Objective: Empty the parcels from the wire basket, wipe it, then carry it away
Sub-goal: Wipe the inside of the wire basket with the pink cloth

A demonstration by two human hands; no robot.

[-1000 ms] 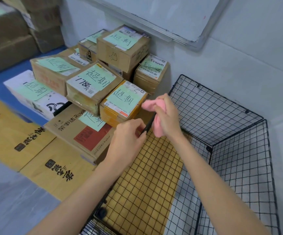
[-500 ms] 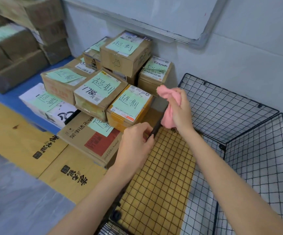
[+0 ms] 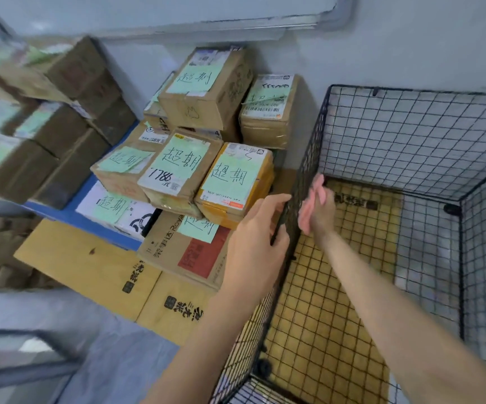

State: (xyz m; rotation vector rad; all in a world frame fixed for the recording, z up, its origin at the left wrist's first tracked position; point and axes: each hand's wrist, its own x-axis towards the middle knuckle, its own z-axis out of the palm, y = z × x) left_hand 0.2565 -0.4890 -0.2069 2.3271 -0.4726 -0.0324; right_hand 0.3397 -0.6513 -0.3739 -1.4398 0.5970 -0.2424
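At the bottom of the frame two bare forearms reach up and away from the camera, the left one outside the wire basket (image 3: 410, 135) and the right one inside it. The basket fills the right half of the frame, with no parcels in it, and yellow cardboard (image 3: 323, 316) shows through its mesh floor. The left hand (image 3: 253, 237) grips the top rim of the basket's left wall from outside, fingers (image 3: 279, 228) curled narrowly over the black wire. Just across the mesh, near the frame's middle, the right hand (image 3: 321, 214) holds a pink cloth (image 3: 308, 208) against the inner face of that same wall; its fingers lie close together round the cloth, and blur hides the thumb. Beyond the hands, at centre left, taped parcels (image 3: 177, 170) with green handwritten labels are stacked outside the basket, partly on a blue surface (image 3: 69, 205). Above them, a whiteboard frame (image 3: 206, 24) runs along the wall.
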